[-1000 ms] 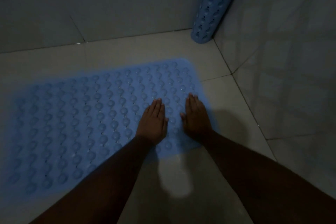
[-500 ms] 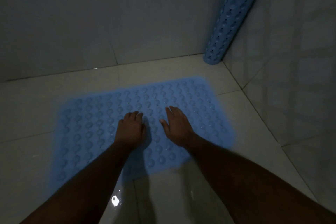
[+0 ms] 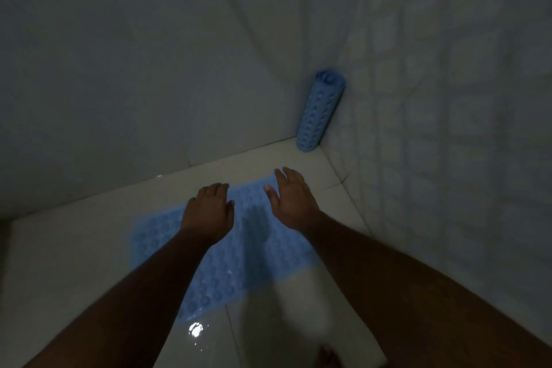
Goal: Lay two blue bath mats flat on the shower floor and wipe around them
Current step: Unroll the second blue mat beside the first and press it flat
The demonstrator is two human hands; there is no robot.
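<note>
One blue bath mat (image 3: pixel 254 251) with raised bumps lies flat on the pale tiled shower floor (image 3: pixel 74 272). A second blue mat (image 3: pixel 321 112) is rolled up and stands on end, leaning into the far right corner. My left hand (image 3: pixel 209 210) hovers above the far edge of the flat mat, fingers curled downward, holding nothing. My right hand (image 3: pixel 291 199) is raised over the mat's far right part with fingers spread and empty. Both forearms cover parts of the flat mat.
Grey tiled walls (image 3: pixel 119 69) close the space at the back and on the right (image 3: pixel 448 158). A wet glint (image 3: pixel 195 330) shows on the floor in front of the mat. Toes (image 3: pixel 327 357) show at the bottom edge.
Both hands have lifted off the flat mat and moved toward its far edge. The view has tilted up, so the whole rolled mat in the corner shows.
</note>
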